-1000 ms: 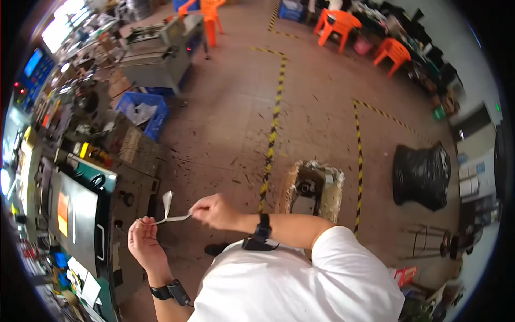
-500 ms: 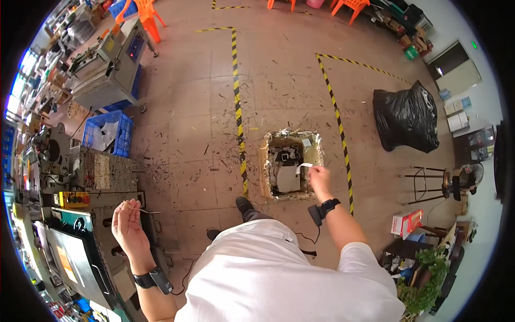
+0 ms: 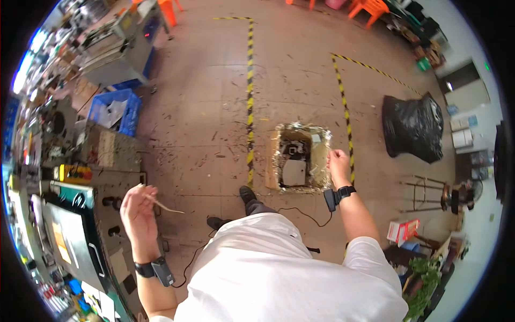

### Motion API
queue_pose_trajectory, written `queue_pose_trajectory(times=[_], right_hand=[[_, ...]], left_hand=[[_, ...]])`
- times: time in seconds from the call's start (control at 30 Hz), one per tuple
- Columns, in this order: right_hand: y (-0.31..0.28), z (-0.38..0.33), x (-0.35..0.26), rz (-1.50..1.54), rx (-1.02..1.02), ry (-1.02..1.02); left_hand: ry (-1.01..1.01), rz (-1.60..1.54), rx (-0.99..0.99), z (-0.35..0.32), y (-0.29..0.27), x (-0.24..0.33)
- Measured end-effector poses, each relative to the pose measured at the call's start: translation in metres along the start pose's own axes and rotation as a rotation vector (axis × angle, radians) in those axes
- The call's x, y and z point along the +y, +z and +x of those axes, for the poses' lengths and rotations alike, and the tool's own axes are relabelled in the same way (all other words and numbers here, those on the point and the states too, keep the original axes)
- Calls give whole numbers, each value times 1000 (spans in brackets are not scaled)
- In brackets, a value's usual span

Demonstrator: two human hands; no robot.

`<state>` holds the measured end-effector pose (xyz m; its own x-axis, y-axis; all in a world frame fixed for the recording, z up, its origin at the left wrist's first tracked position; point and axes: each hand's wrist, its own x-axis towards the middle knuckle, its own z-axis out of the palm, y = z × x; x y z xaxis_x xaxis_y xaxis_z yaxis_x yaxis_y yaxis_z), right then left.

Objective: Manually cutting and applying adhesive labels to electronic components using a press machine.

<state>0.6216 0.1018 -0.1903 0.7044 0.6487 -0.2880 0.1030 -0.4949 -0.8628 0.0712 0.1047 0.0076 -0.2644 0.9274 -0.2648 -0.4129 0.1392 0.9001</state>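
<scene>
My left hand (image 3: 140,214) is raised beside the machine at the left, its fingers pinched on a thin pale strip (image 3: 169,206) that sticks out to the right. At the right, my right hand (image 3: 338,167) hovers by the right rim of an open carton (image 3: 272,161); its fingers are curled closed, and I cannot make out anything in them. Ragged edges line the carton on the floor. Inside lie a pale flat piece (image 3: 294,173) and dark scraps (image 3: 295,148). Both wrists wear black straps with small boxes.
A machine with a yellow control box (image 3: 75,173) and a blue crate (image 3: 129,115) stand at the left. Right of the carton are a black bag (image 3: 412,127) and a stool (image 3: 421,192). Scraps litter the floor between striped tapes (image 3: 250,96). A cable (image 3: 308,214) trails near my feet.
The white piece at my right hand is no longer visible there. That hand has moved right, off the carton's opening to its rim. My left hand has shifted slightly, still with the strip.
</scene>
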Motion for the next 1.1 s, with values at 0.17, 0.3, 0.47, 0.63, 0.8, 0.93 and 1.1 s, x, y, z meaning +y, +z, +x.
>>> queue_pose_trajectory(times=[0.17,0.3,0.47,0.63,0.8,0.93,1.1], right_hand=[[102,-103,-121,-88,-442,-939],[170,-221,-207,111,-703,-1641],[219,-306,-263,546,-932,-1978],[241,-352,-282,613,-1104,-2120],[257,-387,-293,711,-1246,-1798],[263,-422,-264,664,-1714,-1224],[254,-527,-238,793,-2315,-1182]], left_hand=[[-133,-138,-301,-10,12,10],[-102,-226,-269,-30,16,34],[-40,-332,-232,-47,-2,60],[25,-176,-84,-58,-47,72],[293,-97,115,-64,-79,135],[711,330,241,-63,-119,248],[979,552,713,-83,-155,375]])
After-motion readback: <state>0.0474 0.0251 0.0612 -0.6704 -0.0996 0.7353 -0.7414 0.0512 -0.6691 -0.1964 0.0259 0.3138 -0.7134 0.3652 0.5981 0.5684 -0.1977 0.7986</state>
